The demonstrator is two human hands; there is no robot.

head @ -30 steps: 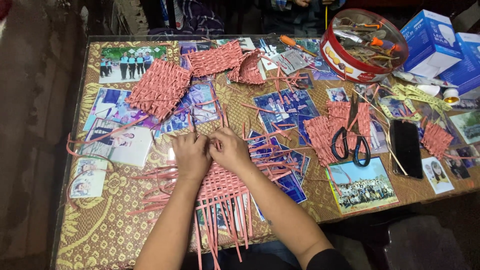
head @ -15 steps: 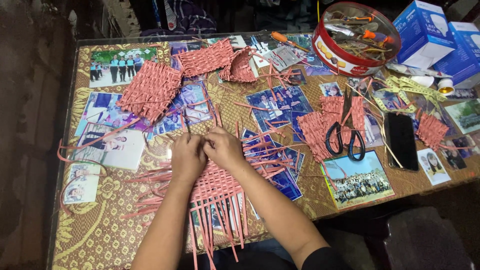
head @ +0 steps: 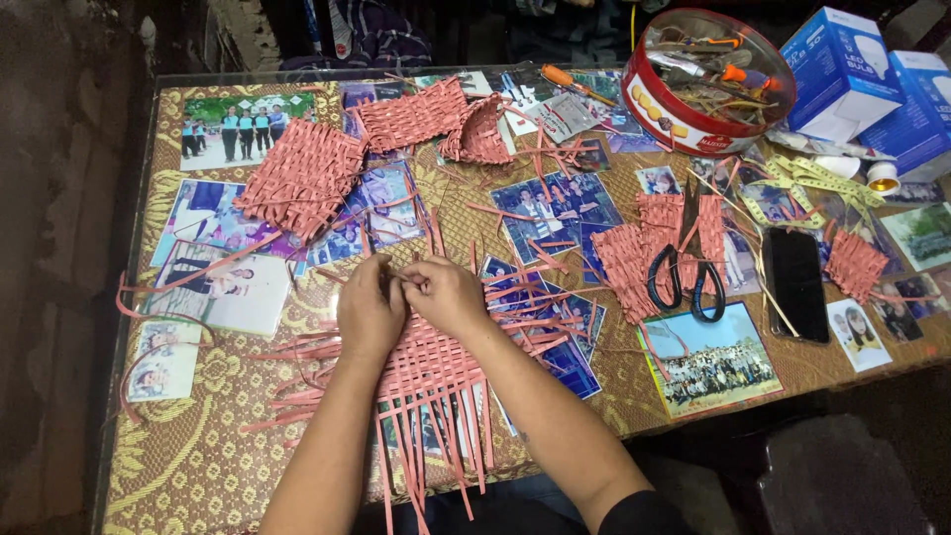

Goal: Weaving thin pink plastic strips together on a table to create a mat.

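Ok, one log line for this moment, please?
left hand: on pink woven strip mat | right hand: pinching strip at mat's far edge | black-handled scissors: idle, right | glass-topped table

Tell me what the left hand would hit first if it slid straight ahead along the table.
The left hand points away from the person; first in line, probably, the loose pink strips just beyond its fingertips, then the flat pink woven panel.

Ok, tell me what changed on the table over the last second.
Almost nothing. Both hands, left hand and right hand, stay pressed together at the top edge of the pink woven mat, fingers only slightly shifted. The scissors, phone and red tin have not moved.
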